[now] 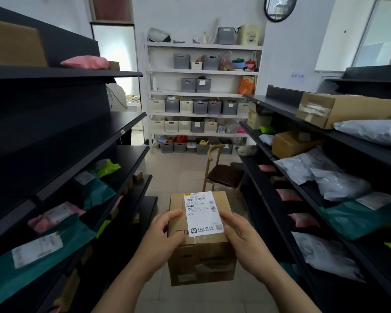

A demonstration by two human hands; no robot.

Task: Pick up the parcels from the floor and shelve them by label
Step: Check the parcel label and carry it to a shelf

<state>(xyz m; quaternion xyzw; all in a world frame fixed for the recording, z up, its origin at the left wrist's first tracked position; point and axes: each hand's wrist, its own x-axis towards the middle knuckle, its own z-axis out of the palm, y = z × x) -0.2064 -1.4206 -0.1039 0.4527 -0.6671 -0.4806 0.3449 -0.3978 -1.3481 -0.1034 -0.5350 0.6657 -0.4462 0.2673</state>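
I hold a brown cardboard box [201,256] in front of me, low in the aisle, above the tiled floor. A white shipping label [202,213] with barcodes and "B037" covers its top face. My left hand [161,242] grips the box's left side, thumb on the top. On the right side, my right hand [244,242] clasps it with the thumb beside the label. Black shelving runs along both sides: the left shelves [127,125] hold teal, pink and green mailer bags, the right shelves [280,114] hold cardboard boxes and grey bags.
A wooden chair [224,172] stands in the aisle just beyond the box. A white rack [203,93] of grey and cream storage bins lines the back wall. Tiled floor [174,168] runs between the shelves.
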